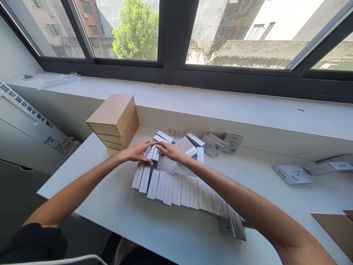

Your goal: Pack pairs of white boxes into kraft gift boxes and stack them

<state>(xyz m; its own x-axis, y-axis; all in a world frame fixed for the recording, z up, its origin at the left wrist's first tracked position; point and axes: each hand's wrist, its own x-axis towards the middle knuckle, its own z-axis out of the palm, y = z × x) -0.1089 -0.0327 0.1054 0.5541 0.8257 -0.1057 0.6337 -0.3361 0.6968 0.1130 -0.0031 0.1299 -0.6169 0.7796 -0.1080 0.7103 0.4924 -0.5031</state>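
Note:
My left hand [138, 152] curves round the left side of a pair of small white boxes [154, 154], its thumb low at the near end and its fingers at the far end. From the right, my right hand [168, 151] has its fingers bent against the far end of the same boxes, close to my left fingertips. Just below, a row of slim white boxes [177, 189] stands side by side, leaning a little. Behind my right hand lie loose white boxes [183, 145], some flat and some tilted against each other.
Stacked brown cartons [116, 114] stand at the back left of the white table [110, 191]. Flat white packs [293, 173] lie at the right, with brown cardboard [335, 230] at the near right edge. A raised sill [220, 105] and windows run along the back.

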